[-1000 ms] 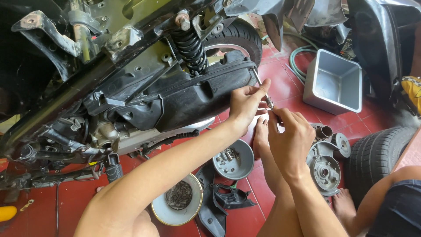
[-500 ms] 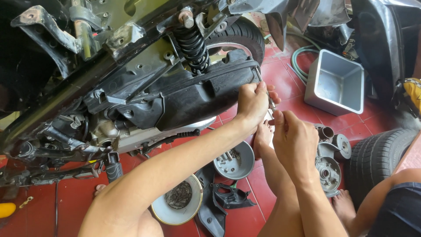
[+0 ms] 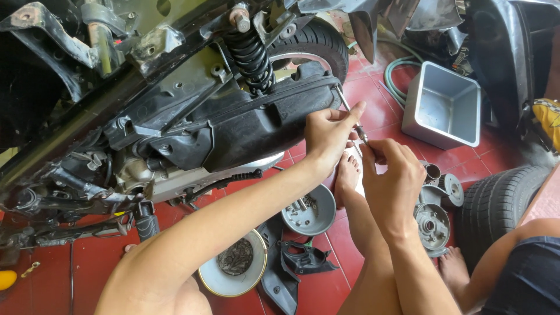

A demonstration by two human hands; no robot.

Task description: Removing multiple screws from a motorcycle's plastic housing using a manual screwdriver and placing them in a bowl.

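Screwdriver (image 3: 352, 116) – centre-right of frame, tip at rear edge of black engine cover (image 3: 256, 125) | left hand (image 3: 328, 135) pinching shaft | right hand (image 3: 392, 181) clenched round handle | best kept square to screw, steady pressure, slow turns.

- A thin metal screwdriver (image 3: 352, 115) is slanting between both hands, its tip reaching up-left and touching the rear end of the cover, its lower end disappearing into the fingers.
- The black plastic cover (image 3: 256, 119) is sitting on the scooter's side, stretching from below the coiled shock towards the rear tyre.
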